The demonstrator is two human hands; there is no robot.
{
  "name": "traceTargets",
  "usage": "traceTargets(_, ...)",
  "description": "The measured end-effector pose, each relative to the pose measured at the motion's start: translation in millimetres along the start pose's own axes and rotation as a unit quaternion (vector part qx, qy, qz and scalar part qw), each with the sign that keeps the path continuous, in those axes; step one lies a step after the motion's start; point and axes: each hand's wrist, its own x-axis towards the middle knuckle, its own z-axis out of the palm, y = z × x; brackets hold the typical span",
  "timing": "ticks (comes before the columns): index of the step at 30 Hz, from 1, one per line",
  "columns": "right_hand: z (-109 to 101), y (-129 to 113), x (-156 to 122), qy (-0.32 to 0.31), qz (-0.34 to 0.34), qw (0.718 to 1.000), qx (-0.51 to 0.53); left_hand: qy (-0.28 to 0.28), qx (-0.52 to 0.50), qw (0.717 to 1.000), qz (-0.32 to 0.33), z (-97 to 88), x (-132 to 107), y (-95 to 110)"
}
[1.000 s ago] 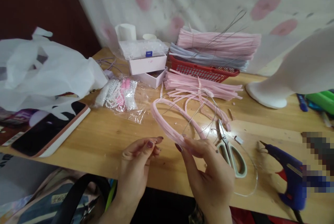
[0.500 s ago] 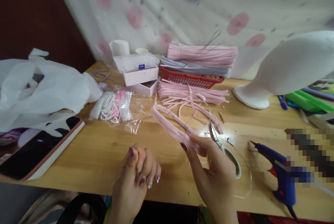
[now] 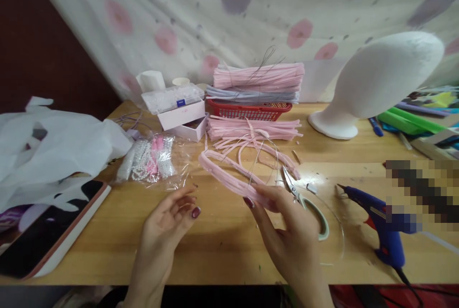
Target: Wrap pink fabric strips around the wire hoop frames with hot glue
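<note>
My right hand (image 3: 287, 231) pinches one end of a curved band wrapped in pink pipe cleaner (image 3: 225, 174), which arches away over the wooden table (image 3: 107, 236). Thin wire loops (image 3: 267, 155) rise from the band's far part. My left hand (image 3: 168, 217) hovers to the left of it, palm up, fingers loosely spread, holding nothing. Scissors with pale green handles (image 3: 308, 203) lie just behind my right hand.
A blue glue gun (image 3: 376, 222) lies at the right. Pink pipe cleaners (image 3: 251, 131) are heaped before a red basket (image 3: 251, 109) holding more. A white foam head (image 3: 376, 78), bead bag (image 3: 150, 162), pink boxes (image 3: 179, 116), white plastic bag (image 3: 53, 145) and phone (image 3: 46, 231) surround.
My left hand curled into a loose fist half a second ago and has opened again, palm up. The view has tilted upward. My right hand keeps its hold on the pink band.
</note>
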Motion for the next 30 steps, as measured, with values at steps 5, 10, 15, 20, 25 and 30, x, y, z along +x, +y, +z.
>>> traceTargets(5, 3, -1, -5, -0.017, 0.008, 0.999, 0.027, -0.08, -0.02, 0.996, -0.044, 24.0, -6, -3)
traceTargets(10, 4, -7, -8, -0.031, 0.014, 0.998, 0.06, -0.132, -0.135, 0.98, -0.064, 49.6, -7, -9)
traceTargets(15, 0, -11, -9, -0.046, 0.03, 0.994, 0.091, -0.207, -0.227, 0.945, -0.111, 52.3, -7, -14)
traceTargets(20, 1, -8, -10, -0.052, 0.039, 0.992, 0.111, -0.207, -0.263, 0.93, -0.149, 54.1, -9, -16)
traceTargets(25, 2, -8, -13, -0.05, 0.053, 0.988, 0.136, -0.215, -0.243, 0.936, -0.137, 52.7, -12, -17)
traceTargets(30, 1, -9, -16, -0.054, 0.05, 0.985, 0.156, -0.24, -0.25, 0.929, -0.128, 48.4, -13, -15)
